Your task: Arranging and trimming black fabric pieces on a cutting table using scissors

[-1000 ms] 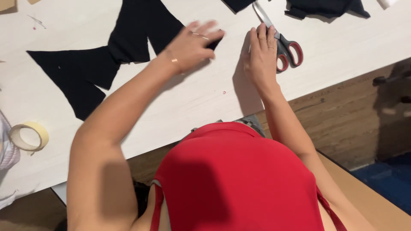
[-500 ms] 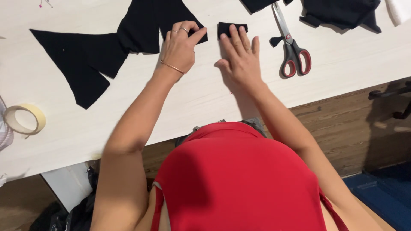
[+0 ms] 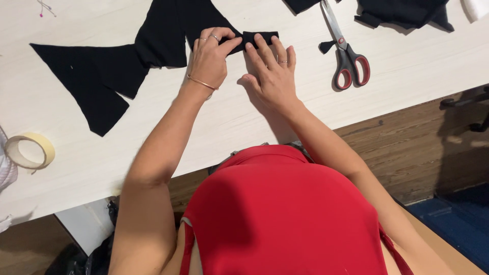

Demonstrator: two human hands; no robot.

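Flat, left hand (image 3: 210, 60) pinches crosswise black fabric strip (image 3: 257, 38); right hand (image 3: 271, 74) presses open.

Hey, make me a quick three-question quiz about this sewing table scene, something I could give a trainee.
1. True or false: the right hand is holding the red-handled metal scissors.
2. What do the fingers of both the left hand and the right hand press on?
A. the roll of cream masking tape
B. the small black fabric strip
C. the scissors
3. Fill in: the large black cut fabric piece lies to the ____ of the left hand on the white wooden table.

Key: 1 false, the scissors lie untouched on the table beside it; 2 B; 3 left.
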